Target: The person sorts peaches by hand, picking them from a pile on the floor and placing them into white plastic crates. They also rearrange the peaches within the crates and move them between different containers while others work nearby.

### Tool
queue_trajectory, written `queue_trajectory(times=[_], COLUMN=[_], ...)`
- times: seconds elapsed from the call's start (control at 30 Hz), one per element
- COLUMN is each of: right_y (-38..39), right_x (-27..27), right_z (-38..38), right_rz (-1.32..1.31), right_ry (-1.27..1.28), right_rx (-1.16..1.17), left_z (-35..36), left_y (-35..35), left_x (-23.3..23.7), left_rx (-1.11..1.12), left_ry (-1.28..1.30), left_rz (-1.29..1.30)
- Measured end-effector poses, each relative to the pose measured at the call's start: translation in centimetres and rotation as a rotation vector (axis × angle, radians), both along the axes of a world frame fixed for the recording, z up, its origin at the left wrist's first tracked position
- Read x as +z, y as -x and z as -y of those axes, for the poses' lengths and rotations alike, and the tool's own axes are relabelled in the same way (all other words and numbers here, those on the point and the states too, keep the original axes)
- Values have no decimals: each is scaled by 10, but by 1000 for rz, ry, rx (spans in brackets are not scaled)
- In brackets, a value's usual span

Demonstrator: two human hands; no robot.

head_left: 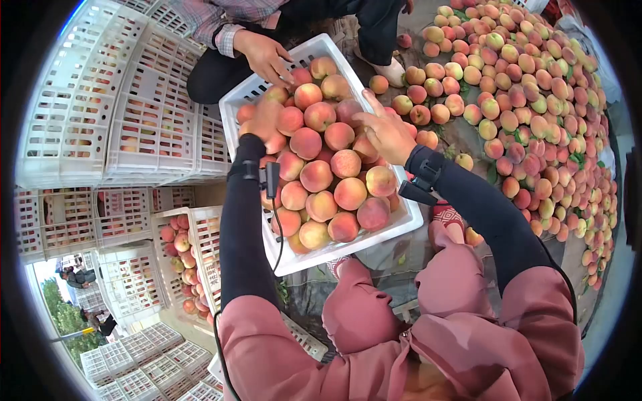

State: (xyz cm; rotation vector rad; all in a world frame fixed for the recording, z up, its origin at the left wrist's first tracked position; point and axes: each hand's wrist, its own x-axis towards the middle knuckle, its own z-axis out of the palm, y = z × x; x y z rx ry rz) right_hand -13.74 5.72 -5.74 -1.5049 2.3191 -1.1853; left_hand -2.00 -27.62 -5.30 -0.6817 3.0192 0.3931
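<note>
A white plastic crate [321, 262] full of red-and-yellow peaches [346, 164] sits tilted in front of my knees. My left hand [264, 125] reaches in over its left side, among the peaches; blur hides how its fingers are set. At the crate's right side, my right hand [389, 136] lies over the rim with fingers stretched and apart, the tips close to the peaches along that edge. Across from me, another person's hand [265, 57] rests on the peaches at the far left corner.
A large heap of peaches [528, 107] covers the ground at the right. White slatted crates [157, 100] stand stacked along the left, several with peaches inside. An open crate of peaches [221, 224] stands left of my arm. The other person's shoe [389, 72] is beyond the crate.
</note>
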Motion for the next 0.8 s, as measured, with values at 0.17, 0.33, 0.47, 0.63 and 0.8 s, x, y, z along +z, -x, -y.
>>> queue_trajectory(times=[0.17,0.33,0.47,0.63,0.8], right_y=[-2,-3,-1,-1,4], right_x=[1,2,0,-6,-5], right_z=[1,0,4,3,4], right_rz=[28,-50,1,-98,-32], right_ry=[-49,-28,-46,93,-41], right_rx=[-6,-32,-14,-47,-4], left_z=[23,-58,-54,-51,-59], left_y=[8,9,-3,14,19], left_x=[-7,-22,-27,14,-39], left_rx=[-53,-64,-57,60,-173], left_ry=[104,334,364,302,144], left_rz=[-429,-40,-182,-481,-281])
